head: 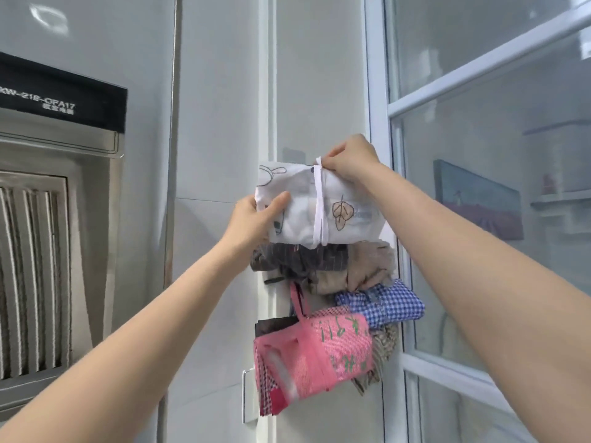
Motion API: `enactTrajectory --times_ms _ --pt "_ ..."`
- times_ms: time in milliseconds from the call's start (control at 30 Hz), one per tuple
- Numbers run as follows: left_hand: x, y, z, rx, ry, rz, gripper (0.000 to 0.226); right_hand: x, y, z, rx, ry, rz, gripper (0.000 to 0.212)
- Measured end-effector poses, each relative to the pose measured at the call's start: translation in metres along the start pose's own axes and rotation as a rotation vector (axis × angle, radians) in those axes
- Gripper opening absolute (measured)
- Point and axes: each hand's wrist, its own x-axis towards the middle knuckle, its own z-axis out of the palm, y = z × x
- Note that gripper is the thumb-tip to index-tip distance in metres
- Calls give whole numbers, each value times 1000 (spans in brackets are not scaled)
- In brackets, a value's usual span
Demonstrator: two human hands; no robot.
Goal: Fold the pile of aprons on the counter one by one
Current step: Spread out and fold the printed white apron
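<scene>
Folded white apron (323,209), held up against the wall above other hanging bundles (323,314) — left hand (252,219) clamped its edge, right hand (348,158) pinched its tie (319,203); probably light and limp, best gripped by the tied band.

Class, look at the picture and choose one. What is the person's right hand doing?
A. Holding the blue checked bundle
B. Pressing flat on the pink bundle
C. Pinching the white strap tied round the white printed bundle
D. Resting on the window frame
C. The right hand pinches the white strap at the top of the white bundle, while the left hand holds the bundle's other end.
</scene>
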Motion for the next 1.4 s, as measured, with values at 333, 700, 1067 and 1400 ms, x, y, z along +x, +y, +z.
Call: enactTrajectory --times_ms 333,700,1067,1400 --pt "62 -16 8 76 312 -74 28 73 4 50 -162 -61 -37 35" --pt "40 -38 2 198 403 -1 29 55 12 70 -220 -218 -193 21" --pt "23 -17 -2 367 422 15 53 10 38 57 -323 36 -292 28" --pt "-4 -4 -29 602 425 25 43 -18 -6 56 -327 129 -409 26"
